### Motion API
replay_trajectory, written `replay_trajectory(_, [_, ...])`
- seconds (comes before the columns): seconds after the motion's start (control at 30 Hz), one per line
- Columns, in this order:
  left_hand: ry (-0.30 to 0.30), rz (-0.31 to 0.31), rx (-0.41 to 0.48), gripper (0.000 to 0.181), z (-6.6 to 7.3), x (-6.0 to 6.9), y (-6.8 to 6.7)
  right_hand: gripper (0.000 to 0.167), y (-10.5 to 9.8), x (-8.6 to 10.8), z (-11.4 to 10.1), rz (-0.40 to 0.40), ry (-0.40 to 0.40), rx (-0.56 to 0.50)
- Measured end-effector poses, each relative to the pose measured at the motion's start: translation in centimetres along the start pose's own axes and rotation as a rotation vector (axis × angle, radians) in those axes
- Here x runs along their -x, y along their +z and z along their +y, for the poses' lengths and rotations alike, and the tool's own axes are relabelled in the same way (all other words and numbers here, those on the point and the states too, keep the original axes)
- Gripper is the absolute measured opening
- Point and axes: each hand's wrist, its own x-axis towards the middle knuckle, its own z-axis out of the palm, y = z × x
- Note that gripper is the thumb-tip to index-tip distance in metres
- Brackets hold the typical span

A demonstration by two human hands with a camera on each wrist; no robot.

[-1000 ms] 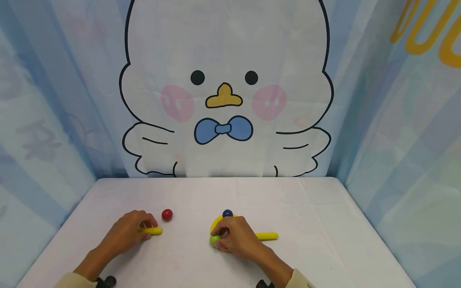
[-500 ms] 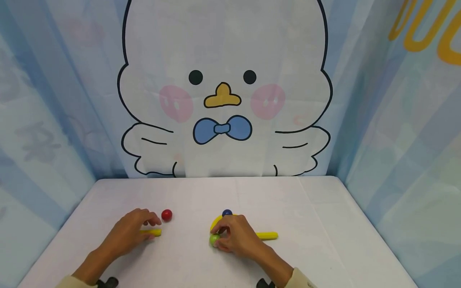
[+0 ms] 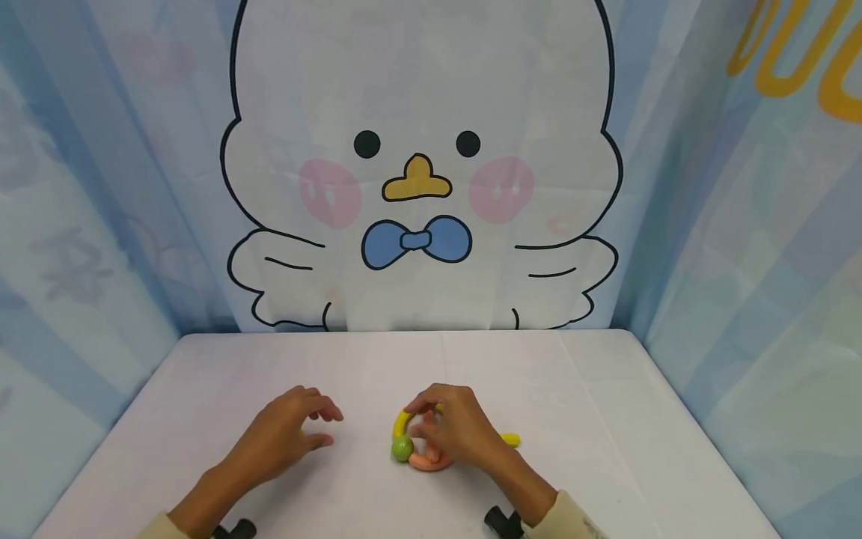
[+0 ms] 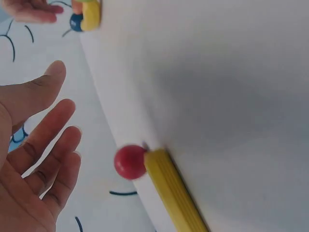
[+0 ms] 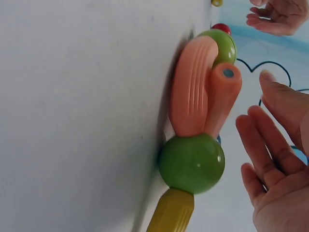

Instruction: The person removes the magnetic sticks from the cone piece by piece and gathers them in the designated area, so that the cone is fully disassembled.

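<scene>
My left hand is off the table, fingers parted and holding nothing. In the left wrist view, a red ball and a straight yellow stick lie below it; whether these touch is unclear. My right hand hovers with fingers apart over a ring of toy building sticks and balls. That ring has a green ball, a curved yellow stick and a curved orange stick. In the right wrist view, another green ball joins orange sticks to a yellow stick.
A blue ball sits at the ring's far side, mostly hidden by my right hand in the head view. The white table ends at a curtain with a printed cartoon bird, and curtains hang on both sides.
My left hand has let go of the yellow stick and moved right, now covering the red ball in the head view. The right hand has released the green ball and shifted slightly away.
</scene>
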Motion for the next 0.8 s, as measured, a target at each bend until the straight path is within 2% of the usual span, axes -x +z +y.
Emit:
replay_trajectory(0.1, [0.017, -0.004, 0.018, 0.031, 1.3, -0.3, 0.4, 0.021, -0.6, -0.2, 0.2, 0.015, 0.027, -0.028])
replay_trajectory(0.23, [0.071, -0.006, 0.049, 0.028, 2.6, -0.7, 1.1, 0.023, -1.3, -0.5, 0.6, 0.032, 0.052, -0.040])
replay_trajectory(0.37, [0.132, -0.018, 0.087, 0.027, 3.4, -1.0, 1.9, 0.023, -1.8, -0.9, 1.0, 0.045, 0.067, -0.033])
replay_trajectory(0.57, [0.179, -0.051, 0.110, 0.026, 4.5, -1.3, 3.3, 0.020, -2.1, -1.2, 2.0, 0.048, 0.115, -0.020])
replay_trajectory(0.8, [0.235, -0.043, 0.139, 0.027, 5.6, -1.7, 4.9, 0.017, -2.1, -1.8, 3.1, 0.035, 0.167, -0.011])
